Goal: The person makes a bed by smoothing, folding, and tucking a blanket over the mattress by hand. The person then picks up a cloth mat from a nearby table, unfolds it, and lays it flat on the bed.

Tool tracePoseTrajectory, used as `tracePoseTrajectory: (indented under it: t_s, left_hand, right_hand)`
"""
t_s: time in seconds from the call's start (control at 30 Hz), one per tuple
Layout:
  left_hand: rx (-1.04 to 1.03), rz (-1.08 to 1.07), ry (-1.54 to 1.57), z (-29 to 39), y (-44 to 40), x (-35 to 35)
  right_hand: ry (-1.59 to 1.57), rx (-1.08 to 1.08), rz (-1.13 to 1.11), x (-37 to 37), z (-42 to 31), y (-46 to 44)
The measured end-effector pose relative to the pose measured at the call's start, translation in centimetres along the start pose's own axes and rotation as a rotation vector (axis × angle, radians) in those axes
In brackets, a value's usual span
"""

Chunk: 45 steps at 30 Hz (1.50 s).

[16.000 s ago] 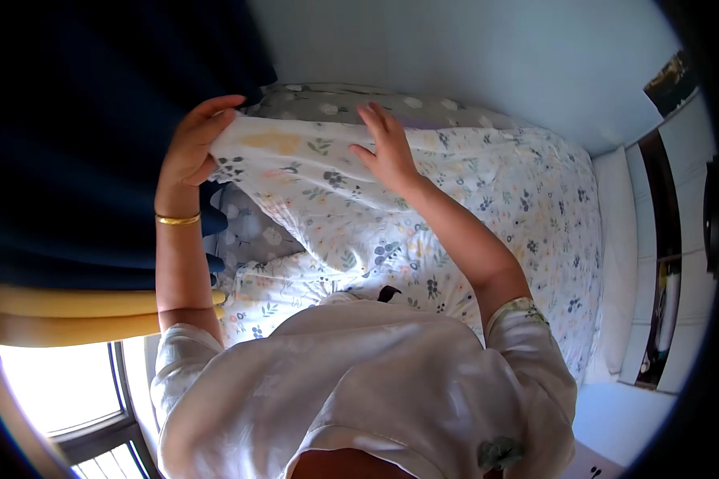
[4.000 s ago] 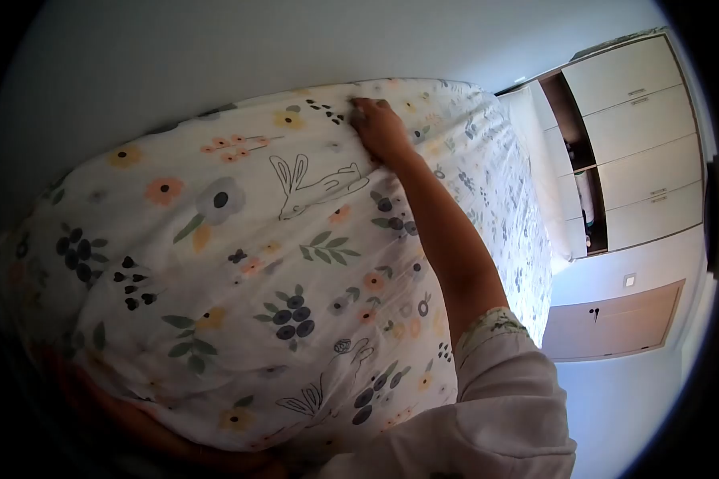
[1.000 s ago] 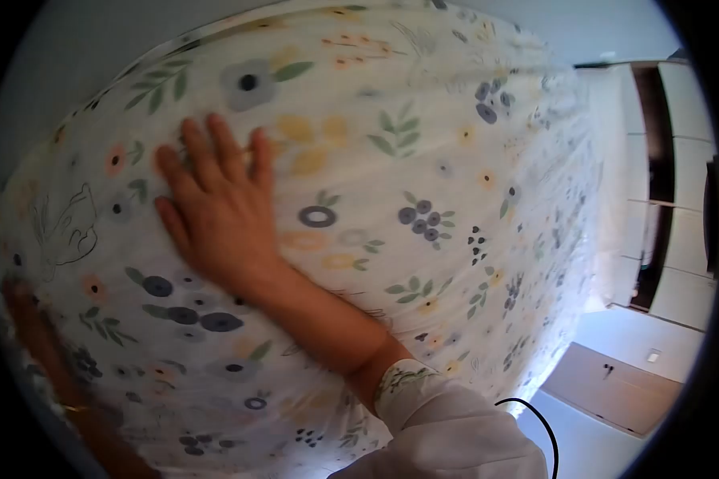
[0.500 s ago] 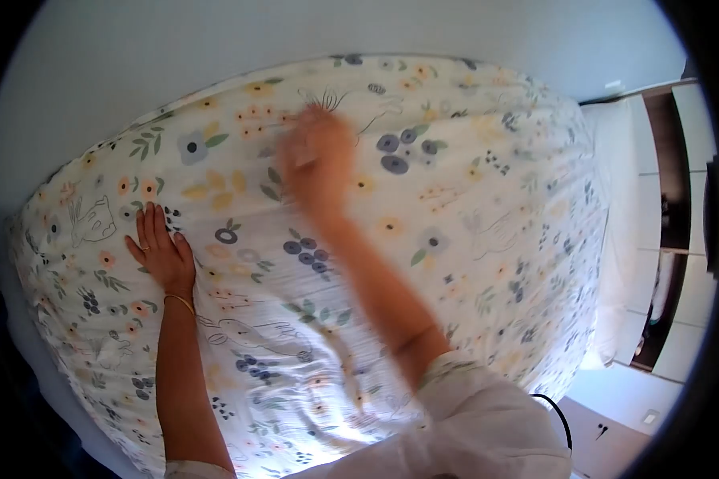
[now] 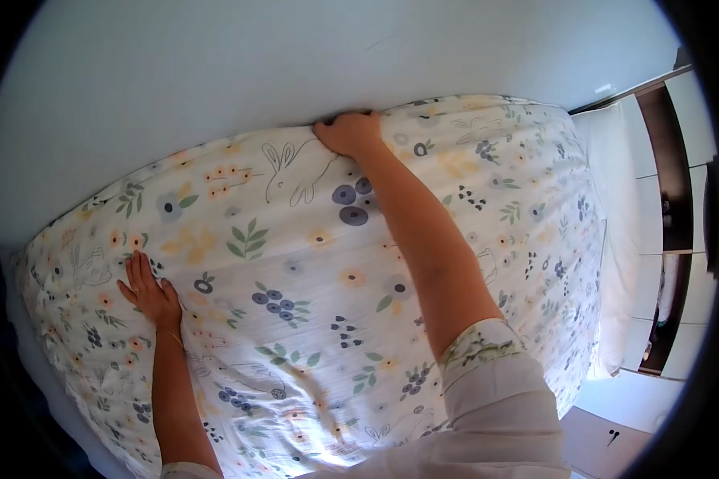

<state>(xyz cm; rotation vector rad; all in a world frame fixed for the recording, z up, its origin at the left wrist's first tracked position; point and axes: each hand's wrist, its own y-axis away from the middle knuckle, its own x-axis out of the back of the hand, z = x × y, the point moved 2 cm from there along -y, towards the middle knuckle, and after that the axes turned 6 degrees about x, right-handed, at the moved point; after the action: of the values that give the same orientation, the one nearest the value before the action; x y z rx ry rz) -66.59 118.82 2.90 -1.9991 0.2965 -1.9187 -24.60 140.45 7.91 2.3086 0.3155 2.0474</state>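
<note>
A white bed sheet (image 5: 319, 239) printed with flowers, berries, leaves and rabbits covers the bed, with creases near my body. My left hand (image 5: 149, 294) lies flat on it at the left, fingers spread, a ring on one finger and a thin bracelet at the wrist. At the far edge of the bed, against the wall, my right hand (image 5: 351, 134) grips the sheet's edge. Its fingers curl over that edge and their tips are hidden in the gap by the wall.
A pale wall (image 5: 240, 64) runs along the bed's far side. To the right are a white pillow or bedding (image 5: 611, 239) and a headboard unit with dark open shelves (image 5: 677, 207). A small dark cable or plug (image 5: 613, 437) shows at the lower right.
My right hand has moved from above the middle of the sheet to its far edge and closed there. My left hand stays flat on the sheet. The view has shifted slightly.
</note>
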Motion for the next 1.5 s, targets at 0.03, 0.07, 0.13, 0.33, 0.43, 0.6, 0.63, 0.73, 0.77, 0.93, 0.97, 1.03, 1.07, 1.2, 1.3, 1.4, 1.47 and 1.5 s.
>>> tracePoseTrajectory:
  t_s: [0.03, 0.07, 0.13, 0.33, 0.43, 0.6, 0.63, 0.73, 0.77, 0.93, 0.97, 1.03, 1.07, 1.2, 1.3, 1.4, 1.47, 1.5]
  left_hand:
    - [0.004, 0.004, 0.001, -0.1, 0.0, -0.1]
    - [0.003, 0.001, 0.001, -0.3, 0.1, -0.3]
    - [0.001, 0.004, -0.020, -0.7, 0.1, -0.6]
    - [-0.014, 0.030, -0.005, -0.6, 0.2, -0.7]
    - [-0.033, 0.054, 0.001, -0.7, 0.1, -0.9]
    - [-0.010, 0.048, -0.025, -1.1, 0.4, -1.4]
    - [-0.008, 0.059, -0.026, -1.1, 0.2, -1.4]
    - [-0.026, 0.052, -0.022, -0.9, 0.3, -0.9]
    - [-0.027, 0.053, -0.020, -0.9, 0.3, -0.9]
    - [-0.029, 0.045, -0.039, -1.1, 0.4, -1.2]
    - [-0.029, 0.044, -0.042, -1.1, 0.4, -1.4]
    - [-0.032, 0.050, -0.044, -1.3, 0.2, -1.5]
    - [-0.037, 0.052, -0.036, -1.2, 0.2, -1.4]
    - [-0.045, 0.071, -0.018, -1.4, 0.2, -1.6]
    - [-0.031, 0.051, -0.021, -1.3, 0.2, -1.5]
    - [-0.031, 0.063, 0.049, -2.2, 0.5, -2.4]
    - [-0.042, 0.050, 0.074, -1.5, 0.2, -1.7]
    - [-0.022, 0.036, 0.070, -0.8, -0.1, -1.1]
  right_hand:
    - [0.010, 0.037, 0.070, -0.1, 0.1, 0.2]
    - [-0.114, 0.125, 0.198, 0.2, 1.2, 1.0]
    - [-0.350, 0.301, 0.444, 3.5, 5.4, 4.7]
    - [-0.018, -0.080, 0.398, 4.6, 20.9, 3.1]
    - [0.001, -0.212, 0.154, 4.0, 21.8, 2.4]
    - [0.153, -0.342, -0.013, 3.1, 21.0, 0.5]
    - [0.160, -0.335, 0.083, 1.8, 21.2, 0.2]
    - [0.093, -0.407, -0.035, 2.5, 21.1, -0.5]
    - [0.055, -0.445, -0.138, 3.0, 20.9, -0.3]
    - [-0.302, -0.319, 0.701, 1.0, 26.0, 3.8]
    - [0.190, -0.436, 0.751, 1.2, 26.9, 4.5]
    - [0.199, -0.639, 0.578, 1.9, 26.9, 4.1]
    - [0.164, -0.641, 0.490, 2.2, 27.4, 3.5]
    - [0.190, -0.648, 0.172, 3.0, 28.3, 2.1]
    - [0.228, -0.658, -0.048, 4.0, 29.6, 1.2]
    - [0.246, -0.664, -0.162, 3.8, 30.8, 0.1]
    - [0.257, -0.610, 0.060, 1.9, 31.5, -0.2]
    - [0.336, -0.590, 0.028, 2.0, 30.1, 0.0]
